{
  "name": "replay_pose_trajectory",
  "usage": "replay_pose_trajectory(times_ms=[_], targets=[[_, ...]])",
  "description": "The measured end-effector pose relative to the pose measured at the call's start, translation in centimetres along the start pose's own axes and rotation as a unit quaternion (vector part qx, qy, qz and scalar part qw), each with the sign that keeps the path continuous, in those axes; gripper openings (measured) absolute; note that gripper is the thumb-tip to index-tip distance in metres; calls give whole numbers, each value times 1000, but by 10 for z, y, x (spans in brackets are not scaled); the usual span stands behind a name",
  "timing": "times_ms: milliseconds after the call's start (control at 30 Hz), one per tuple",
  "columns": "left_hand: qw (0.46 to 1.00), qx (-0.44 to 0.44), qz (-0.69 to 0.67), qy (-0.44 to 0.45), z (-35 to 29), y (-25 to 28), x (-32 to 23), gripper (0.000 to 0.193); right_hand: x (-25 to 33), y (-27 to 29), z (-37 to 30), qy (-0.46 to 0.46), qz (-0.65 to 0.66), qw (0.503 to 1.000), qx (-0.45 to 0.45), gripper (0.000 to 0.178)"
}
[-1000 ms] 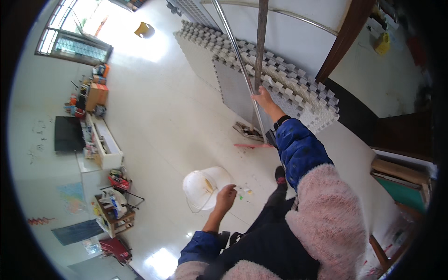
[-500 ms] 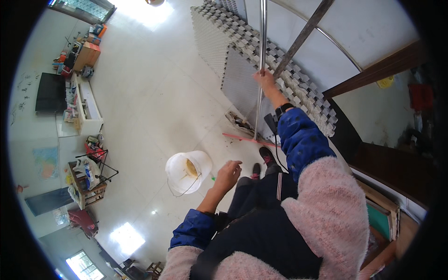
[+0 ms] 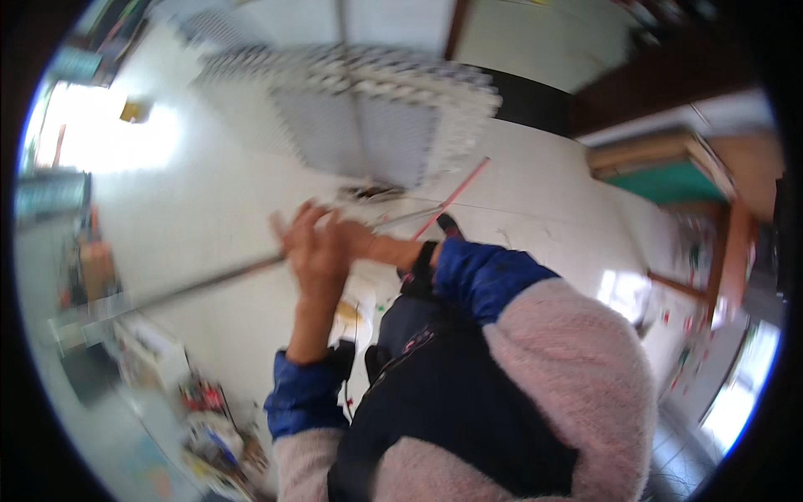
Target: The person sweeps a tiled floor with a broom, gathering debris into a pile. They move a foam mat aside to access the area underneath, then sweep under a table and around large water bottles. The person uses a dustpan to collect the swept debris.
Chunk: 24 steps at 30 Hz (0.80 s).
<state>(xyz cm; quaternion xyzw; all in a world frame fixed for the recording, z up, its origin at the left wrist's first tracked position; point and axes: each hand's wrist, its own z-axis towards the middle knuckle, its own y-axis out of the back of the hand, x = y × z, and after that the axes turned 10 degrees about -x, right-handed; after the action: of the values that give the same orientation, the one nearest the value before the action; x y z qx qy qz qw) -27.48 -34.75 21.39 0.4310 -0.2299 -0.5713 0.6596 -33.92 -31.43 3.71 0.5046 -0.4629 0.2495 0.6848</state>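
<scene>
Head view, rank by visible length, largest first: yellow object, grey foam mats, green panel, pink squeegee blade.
1. Grey foam mats
2. Pink squeegee blade, green panel: too alike to rank
3. Yellow object

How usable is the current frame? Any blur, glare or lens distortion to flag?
Head view: blur smears the left hand, right hand, pole and mats; head view: glare washes out the floor at upper left; head view: fisheye bends straight edges, with black corners.
</scene>
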Motion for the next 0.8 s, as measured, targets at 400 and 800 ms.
replay_pose_trajectory(times_ms=[400, 800], targets=[[856, 501, -71, -108, -125, -93, -57, 35, -134, 76, -223, -129, -231, 964, 25, 15], [763, 643, -34, -58, -111, -168, -292, 42, -342, 265, -510, -511, -304, 770, -234, 25]])
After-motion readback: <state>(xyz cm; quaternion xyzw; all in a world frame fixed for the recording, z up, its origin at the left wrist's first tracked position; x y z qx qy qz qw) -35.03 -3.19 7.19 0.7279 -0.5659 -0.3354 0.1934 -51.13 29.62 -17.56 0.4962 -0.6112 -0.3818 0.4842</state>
